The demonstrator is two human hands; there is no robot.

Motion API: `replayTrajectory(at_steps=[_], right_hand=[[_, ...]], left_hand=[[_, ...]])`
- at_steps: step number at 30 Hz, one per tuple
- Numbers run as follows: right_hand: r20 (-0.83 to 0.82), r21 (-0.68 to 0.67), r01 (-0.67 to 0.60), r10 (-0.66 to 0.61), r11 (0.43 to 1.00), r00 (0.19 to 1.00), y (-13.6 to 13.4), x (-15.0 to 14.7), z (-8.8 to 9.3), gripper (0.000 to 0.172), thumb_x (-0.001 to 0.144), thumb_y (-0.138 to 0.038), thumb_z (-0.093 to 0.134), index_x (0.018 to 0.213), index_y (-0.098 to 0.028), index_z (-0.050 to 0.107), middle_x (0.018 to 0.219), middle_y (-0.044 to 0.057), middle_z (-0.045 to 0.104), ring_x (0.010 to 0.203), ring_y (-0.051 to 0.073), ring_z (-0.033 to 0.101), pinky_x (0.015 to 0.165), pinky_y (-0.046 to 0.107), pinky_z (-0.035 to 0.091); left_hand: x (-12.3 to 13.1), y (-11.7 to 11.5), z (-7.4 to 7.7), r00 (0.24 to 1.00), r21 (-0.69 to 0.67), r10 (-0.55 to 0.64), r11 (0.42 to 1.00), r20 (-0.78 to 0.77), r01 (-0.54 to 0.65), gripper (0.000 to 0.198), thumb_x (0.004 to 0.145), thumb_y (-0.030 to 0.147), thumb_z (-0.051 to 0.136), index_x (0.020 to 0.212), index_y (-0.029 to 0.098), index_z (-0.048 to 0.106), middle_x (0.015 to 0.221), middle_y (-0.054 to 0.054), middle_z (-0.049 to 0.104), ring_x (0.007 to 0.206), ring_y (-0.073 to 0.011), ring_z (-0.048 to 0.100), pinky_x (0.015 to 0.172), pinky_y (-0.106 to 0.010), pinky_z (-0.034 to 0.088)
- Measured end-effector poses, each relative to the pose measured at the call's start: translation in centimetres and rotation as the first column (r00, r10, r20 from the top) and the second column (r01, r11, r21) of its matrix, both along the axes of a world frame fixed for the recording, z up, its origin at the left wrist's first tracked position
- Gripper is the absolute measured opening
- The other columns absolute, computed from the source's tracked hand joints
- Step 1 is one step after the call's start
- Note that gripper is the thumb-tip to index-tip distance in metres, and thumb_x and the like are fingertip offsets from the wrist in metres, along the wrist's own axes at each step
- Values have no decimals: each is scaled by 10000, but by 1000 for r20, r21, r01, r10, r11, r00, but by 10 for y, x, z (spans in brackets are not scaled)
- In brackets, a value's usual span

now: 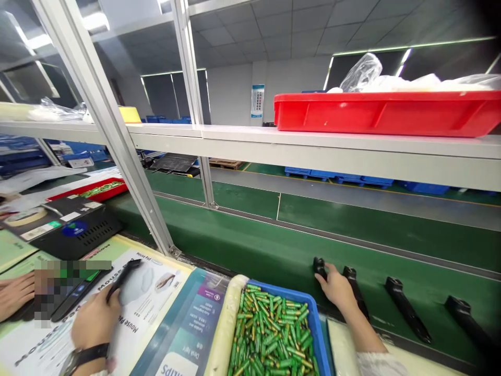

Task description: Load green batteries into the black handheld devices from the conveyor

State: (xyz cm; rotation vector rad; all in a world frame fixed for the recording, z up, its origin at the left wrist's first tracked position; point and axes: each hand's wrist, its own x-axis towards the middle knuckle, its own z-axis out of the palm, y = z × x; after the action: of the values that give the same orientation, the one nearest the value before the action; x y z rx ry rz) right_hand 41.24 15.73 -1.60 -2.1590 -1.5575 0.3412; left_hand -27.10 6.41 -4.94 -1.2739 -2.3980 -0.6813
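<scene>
My left hand (94,324), a watch on its wrist, is closed round a long black remote-shaped piece (122,279) that is blurred by motion, above a printed "Mouse Pad" sheet (151,308). My right hand (337,289) reaches over a blue bin of green batteries (274,334) onto the green conveyor belt (274,245). Its fingers curl over the end of another black piece (319,265) lying on the belt. Three more such black pieces lie in a row to the right, the nearest (354,290) just beside my hand.
Another person's hand (15,295) rests at the far left. A black box-like device (74,230) and a red tray of batteries (97,189) sit further left. A slanted metal post (117,141) and a shelf carrying a red tray (383,112) cross above the belt.
</scene>
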Motion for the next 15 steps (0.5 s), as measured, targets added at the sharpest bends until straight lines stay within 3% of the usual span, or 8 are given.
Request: replayTrajectory(at_steps=[2,3,6,8,10,11,13,15], right_hand=[[43,33,-3,2,999,999,-4,-10,-1,675,935,-402,549,1458,14,462,616,58,632,692,347,700,650,380,494],[51,80,-27,23,996,998,-11,-20,3,710,966,-442,520,1514,-4,405,638,51,632,662,329,689,636,377,493],[-66,215,-324,345,921,936,-44,-70,29,714,1025,-560,464,1598,-152,346,867,64,689,626,241,653,635,365,534],[-207,209,-636,669,743,714,-71,-109,46,668,1041,-512,502,1636,-280,307,1188,91,684,746,201,687,742,360,594],[-250,181,-816,828,548,501,-93,-140,55,586,1053,-447,533,1609,-354,371,1400,84,611,1024,225,701,938,378,586],[-238,177,-852,862,492,448,-102,-149,57,522,1063,-421,525,1573,-360,433,1433,77,597,1148,243,669,1006,385,561],[-167,222,-850,877,478,450,-111,-154,53,415,1084,-381,479,1493,-326,518,1403,86,621,1256,263,620,1039,382,542],[-60,371,-750,820,548,570,-115,-147,43,393,1081,-373,471,1461,-275,509,1328,118,650,1203,277,649,987,383,565]], left_hand=[[28,2,3,961,102,-274,956,-42,276,414,915,497,462,1041,217,740,902,-24,773,837,-270,724,736,-435,634],[49,2,5,908,133,-412,899,-71,418,407,942,491,471,1092,221,735,988,-24,785,913,-255,733,807,-416,637],[134,-1,15,682,168,-722,662,-117,730,326,985,360,551,1236,228,711,1182,-75,766,1083,-229,721,968,-392,612],[194,-8,23,544,206,-826,512,-150,834,332,985,247,579,1299,283,681,1230,-64,747,1116,-204,707,973,-370,611],[240,-14,31,408,226,-896,367,-175,902,400,977,175,589,1346,318,646,1257,-45,735,1172,-189,681,999,-348,599],[254,-16,33,367,240,-911,319,-188,917,433,972,144,585,1358,333,633,1286,-38,722,1211,-187,661,1025,-350,586],[262,-17,34,371,279,-909,313,-189,908,480,963,119,587,1387,345,603,1384,-43,665,1301,-200,607,1083,-379,553],[246,-12,31,510,332,-850,448,-128,830,503,961,166,609,1440,307,550,1461,-88,594,1351,-232,563,1110,-423,528]])
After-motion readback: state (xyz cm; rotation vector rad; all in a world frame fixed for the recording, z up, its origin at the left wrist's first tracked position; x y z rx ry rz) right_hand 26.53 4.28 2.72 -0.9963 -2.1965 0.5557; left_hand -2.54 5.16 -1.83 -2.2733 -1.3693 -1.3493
